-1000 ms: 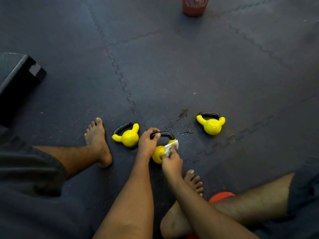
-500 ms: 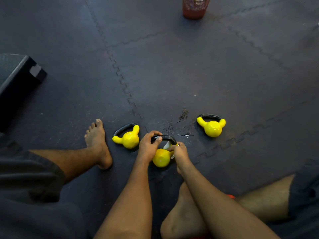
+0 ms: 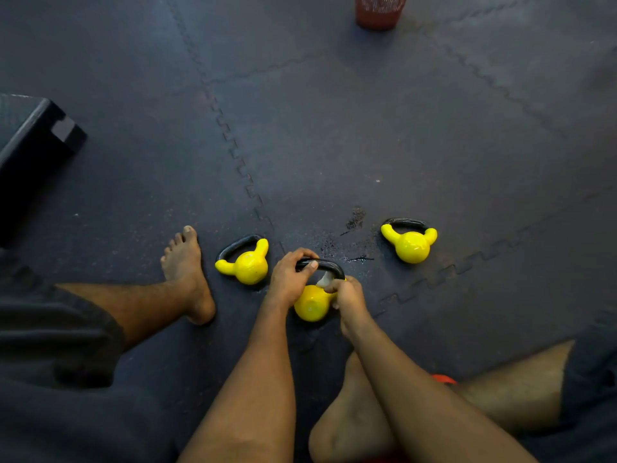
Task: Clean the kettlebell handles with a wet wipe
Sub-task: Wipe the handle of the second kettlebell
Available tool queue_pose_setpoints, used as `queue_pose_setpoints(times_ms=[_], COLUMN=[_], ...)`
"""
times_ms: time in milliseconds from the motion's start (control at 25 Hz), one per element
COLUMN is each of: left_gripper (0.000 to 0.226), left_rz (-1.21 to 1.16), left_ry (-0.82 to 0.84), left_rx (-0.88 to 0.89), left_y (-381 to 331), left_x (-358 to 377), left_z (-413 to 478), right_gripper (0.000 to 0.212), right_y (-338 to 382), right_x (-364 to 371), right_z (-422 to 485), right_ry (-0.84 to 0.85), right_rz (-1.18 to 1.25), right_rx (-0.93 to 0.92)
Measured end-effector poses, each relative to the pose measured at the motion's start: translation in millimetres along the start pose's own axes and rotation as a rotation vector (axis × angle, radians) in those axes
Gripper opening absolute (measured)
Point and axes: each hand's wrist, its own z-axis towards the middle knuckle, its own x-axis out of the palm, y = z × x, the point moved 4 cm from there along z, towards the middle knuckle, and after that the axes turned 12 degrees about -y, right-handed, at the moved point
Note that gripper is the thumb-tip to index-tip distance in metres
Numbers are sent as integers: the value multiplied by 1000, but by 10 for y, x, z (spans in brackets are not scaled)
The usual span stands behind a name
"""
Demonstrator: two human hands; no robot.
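Left hand point(image 3: 289, 279) grips the black handle point(image 3: 329, 266) of the middle kettlebell point(image 3: 312, 304). Right hand point(image 3: 347, 295) pinches a wet wipe point(image 3: 325, 279) against that handle. Two other kettlebells stand on the floor mat point(image 3: 367, 128).

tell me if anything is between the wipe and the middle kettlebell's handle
Nothing visible is. The right hand pinches the wet wipe right against the right end of the black handle of the middle kettlebell. The left hand grips the handle's left part, clear of the wipe.

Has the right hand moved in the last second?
Yes. Right hand slid up the middle kettlebell, from beside its body to its handle.
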Motion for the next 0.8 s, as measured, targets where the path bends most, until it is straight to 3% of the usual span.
queue_pose_setpoints(times_ms=[80, 280, 440, 560, 680, 800], left_gripper=[16, 23, 20, 14, 12, 13], left_rz=[-38, -49, -18, -24, -56, -88], left_ry=[58, 65, 19, -34, -21, 74], left_rx=[11, 40, 44, -2, -23, -5], left_y=[-19, -50, -56, 26, 70, 18], left_x=[-15, -10, 25, 0, -24, -16], left_z=[-6, -19, 0, -2, -15, -37], right_gripper=[17, 43, 44, 65, 56, 38], right_y=[89, 41, -198, -318, -229, -64], right_x=[-10, -47, -48, 25, 4, -53], right_z=[25, 181, 144, 93, 63, 121], right_ry=[76, 222, 116, 35, 35, 156], right_rz=[-7, 64, 202, 243, 258, 95], right_rx=[-8, 50, 41, -18, 18, 3])
